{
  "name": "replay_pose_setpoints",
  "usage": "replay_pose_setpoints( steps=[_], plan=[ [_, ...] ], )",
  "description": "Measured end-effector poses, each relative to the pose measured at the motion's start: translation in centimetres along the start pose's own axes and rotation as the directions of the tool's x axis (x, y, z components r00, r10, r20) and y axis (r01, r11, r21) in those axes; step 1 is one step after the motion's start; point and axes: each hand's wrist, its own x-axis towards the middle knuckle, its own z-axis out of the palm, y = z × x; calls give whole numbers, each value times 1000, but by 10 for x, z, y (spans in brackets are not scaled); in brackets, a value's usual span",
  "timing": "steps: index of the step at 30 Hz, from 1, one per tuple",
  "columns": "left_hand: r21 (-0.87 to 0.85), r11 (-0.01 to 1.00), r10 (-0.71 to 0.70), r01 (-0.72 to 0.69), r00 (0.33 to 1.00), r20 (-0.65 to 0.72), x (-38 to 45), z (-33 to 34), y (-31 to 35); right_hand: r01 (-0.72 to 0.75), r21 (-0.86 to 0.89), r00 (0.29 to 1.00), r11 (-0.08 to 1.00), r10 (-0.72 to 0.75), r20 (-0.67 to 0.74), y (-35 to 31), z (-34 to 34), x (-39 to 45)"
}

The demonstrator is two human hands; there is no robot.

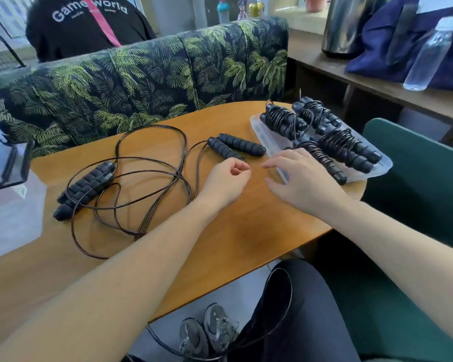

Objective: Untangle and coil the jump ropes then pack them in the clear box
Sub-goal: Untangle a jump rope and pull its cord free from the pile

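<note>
A palm-print sofa [147,74] backs the wooden tabletop [233,231]; behind it a person's black shirt [89,22] reads "Game world". On the tabletop lie loose black jump ropes [147,178] with ridged foam handles, cords looped and tangled. Four coiled ropes [322,134] sit on a clear tray-like lid [269,137] at the right. The left hand [226,178] has a curled grip, apparently holding nothing. The right hand [298,176] lies relaxed, fingers spread, beside the nearest coiled rope.
</note>
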Motion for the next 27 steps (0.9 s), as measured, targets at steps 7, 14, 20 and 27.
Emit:
replay_pose_setpoints(
  steps=[7,14,20,27],
  plan=[
    [324,940,135,-106,989,-69,-48,-68,-77,60,97,992,993,-70,101,-44,53,13],
    [442,865,301,-239,951,-74,-72,-121,-136,49,59,994,997,-55,99,-60,94,44],
    [451,860,295,-241,954,-53,-63,-123,-138,9,-111,999,994,-13,-36,-48,107,82],
    [477,835,338,-275,940,-50,-65,-122,-139,-310,-186,938,932,332,100,-15,110,137]
  ],
)
